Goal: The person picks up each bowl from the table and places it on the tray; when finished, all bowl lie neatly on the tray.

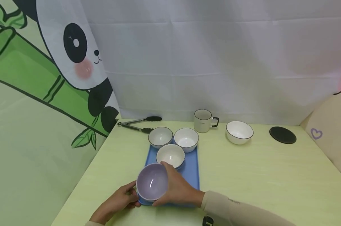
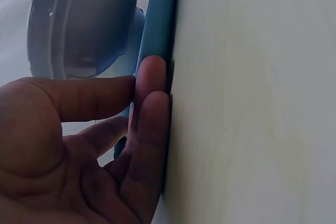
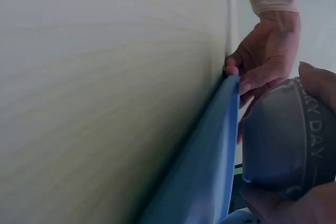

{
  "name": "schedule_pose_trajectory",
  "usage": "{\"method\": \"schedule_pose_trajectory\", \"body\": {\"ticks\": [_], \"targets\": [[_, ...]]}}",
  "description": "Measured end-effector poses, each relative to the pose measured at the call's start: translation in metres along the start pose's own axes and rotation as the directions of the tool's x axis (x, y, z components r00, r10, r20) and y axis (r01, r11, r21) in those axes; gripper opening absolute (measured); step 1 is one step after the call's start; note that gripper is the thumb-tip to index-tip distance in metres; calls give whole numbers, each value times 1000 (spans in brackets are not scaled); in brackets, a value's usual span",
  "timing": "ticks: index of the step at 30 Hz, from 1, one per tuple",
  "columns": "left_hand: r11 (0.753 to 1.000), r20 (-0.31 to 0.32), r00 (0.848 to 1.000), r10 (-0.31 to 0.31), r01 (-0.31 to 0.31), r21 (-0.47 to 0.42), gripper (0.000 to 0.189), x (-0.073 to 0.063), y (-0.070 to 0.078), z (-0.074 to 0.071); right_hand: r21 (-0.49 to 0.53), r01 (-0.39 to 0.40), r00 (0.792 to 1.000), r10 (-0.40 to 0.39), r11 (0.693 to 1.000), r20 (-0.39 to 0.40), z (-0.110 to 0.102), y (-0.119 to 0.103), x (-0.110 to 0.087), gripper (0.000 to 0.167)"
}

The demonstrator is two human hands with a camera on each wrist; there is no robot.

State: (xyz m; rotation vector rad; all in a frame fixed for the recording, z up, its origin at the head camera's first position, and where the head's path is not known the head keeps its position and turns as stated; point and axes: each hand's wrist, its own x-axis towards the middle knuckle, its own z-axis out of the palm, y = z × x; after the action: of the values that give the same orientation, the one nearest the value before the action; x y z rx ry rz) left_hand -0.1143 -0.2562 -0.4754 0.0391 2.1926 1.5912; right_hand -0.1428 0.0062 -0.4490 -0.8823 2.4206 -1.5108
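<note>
My right hand (image 1: 179, 187) grips a purple bowl (image 1: 151, 182) by its rim, thumb and fingers spread around the right side. The bowl is over the front left part of a blue tray (image 1: 191, 180); raised lettering runs along its outer wall (image 3: 283, 135) in the right wrist view. At the tray's front left corner, my left hand (image 1: 119, 201) pinches the edge, thumb above and fingertips (image 2: 153, 111) low against the table. Farther back on the tray stand a white bowl with a dark-flecked rim (image 1: 170, 155) and two dark-rimmed bowls, one greyish (image 1: 160, 137), one white (image 1: 186, 138).
Black-tipped tongs (image 1: 139, 123) lie at the back left of the pale yellow table (image 1: 252, 188). A white mug (image 1: 202, 121) with a black handle, another white bowl (image 1: 239, 132) and a black disc (image 1: 283, 135) line the back right. Behind them hangs a white cloth (image 1: 215, 62).
</note>
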Motion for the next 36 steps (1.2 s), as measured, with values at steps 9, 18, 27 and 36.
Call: {"method": "schedule_pose_trajectory", "body": {"ticks": [9,18,27,36], "targets": [[999,-1,999,37,-37,-11,64,-1,-3,3,-174,110,993,-116,978,-24,11,9,-2,123],[1000,1,1000,29,-29,1,67,-3,-2,3,-173,71,997,-73,982,-6,17,13,-1,128],[1000,-13,1000,12,-11,10,66,-1,1,0,-179,58,998,-52,982,40,12,14,5,141],[1000,24,1000,7,-7,-7,68,0,0,-1,-178,63,995,-49,982,82,15,14,9,147]]}}
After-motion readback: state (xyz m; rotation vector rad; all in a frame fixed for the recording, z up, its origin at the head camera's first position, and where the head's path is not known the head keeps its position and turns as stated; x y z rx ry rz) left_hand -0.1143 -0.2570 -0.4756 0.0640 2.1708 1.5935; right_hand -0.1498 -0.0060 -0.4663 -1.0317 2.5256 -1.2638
